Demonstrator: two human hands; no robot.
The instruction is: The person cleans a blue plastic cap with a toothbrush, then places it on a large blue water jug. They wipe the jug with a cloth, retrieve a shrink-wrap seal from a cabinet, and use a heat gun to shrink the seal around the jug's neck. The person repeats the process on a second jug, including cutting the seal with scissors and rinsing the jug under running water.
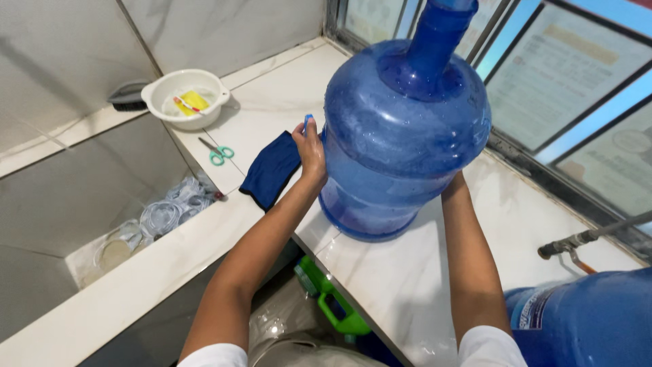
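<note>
Bright daylight comes through the window point(577, 88) behind the water jug point(401, 136), leaving small glints on its wet surface; soft shadows fall left of the jug, focus sharp, edges slightly bent

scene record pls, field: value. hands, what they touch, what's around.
setting: white marble-look counter beside a tiled basin
left hand: on the side of the large blue translucent plastic water jug, pinching a small blue piece
right hand: hidden behind the jug, forearm against its lower side
jug: upright on the counter, wet
near left hand: dark blue folded cloth, green-handled scissors
further off: white round plastic bowl, second blue jug at lower right
</note>
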